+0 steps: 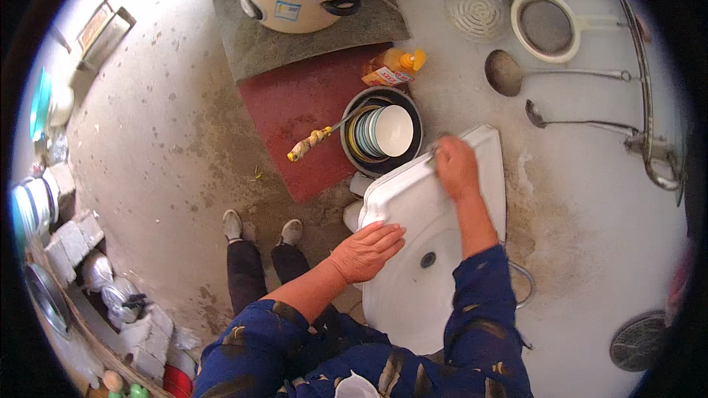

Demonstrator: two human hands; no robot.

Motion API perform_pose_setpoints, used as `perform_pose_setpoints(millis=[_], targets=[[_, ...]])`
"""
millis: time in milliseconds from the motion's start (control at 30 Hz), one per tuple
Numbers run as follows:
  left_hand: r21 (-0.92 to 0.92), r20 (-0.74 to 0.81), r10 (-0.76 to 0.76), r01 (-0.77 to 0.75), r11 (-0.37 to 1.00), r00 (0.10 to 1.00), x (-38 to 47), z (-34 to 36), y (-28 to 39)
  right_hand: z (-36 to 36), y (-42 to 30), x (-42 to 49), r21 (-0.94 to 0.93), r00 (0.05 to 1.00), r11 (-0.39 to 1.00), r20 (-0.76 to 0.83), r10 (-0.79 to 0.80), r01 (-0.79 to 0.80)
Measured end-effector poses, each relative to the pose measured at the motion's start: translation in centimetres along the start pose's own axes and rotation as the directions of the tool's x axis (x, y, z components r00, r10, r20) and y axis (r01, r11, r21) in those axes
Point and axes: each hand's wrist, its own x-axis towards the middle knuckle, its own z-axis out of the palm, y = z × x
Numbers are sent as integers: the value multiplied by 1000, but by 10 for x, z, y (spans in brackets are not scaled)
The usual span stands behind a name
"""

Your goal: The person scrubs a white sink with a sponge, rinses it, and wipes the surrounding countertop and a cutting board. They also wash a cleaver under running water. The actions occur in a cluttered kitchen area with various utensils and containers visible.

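A white washbasin with a dark drain stands before me. My left hand lies with spread fingers on its front rim, holding nothing. My right hand is closed at the basin's far ledge; a small greyish thing shows at its fingers, too blurred to name. Just beyond the basin, a dark round pan holds stacked bowls and a utensil with a wrapped handle. An orange pump bottle is beside the pan.
A cream-coloured electric cooker rests on a grey slab beyond the red board. A skimmer, a strainer and ladles hang from a metal rail at right. Concrete blocks and bags lie at left.
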Motion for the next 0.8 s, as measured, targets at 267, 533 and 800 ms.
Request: perform_pose_setpoints(millis=[267,533,800], targets=[[-151,-36,81,-86,985,996,-14,6,-6,-18,-38,30,-149,947,988,321,3,47],[-312,-25,135,-136,940,991,-53,-15,-9,22,-121,-15,-48,909,955,321,-264,294],[-423,-79,-102,60,904,992,-104,-46,-22,-6,-132,45,-425,765,903,560,318,-64]])
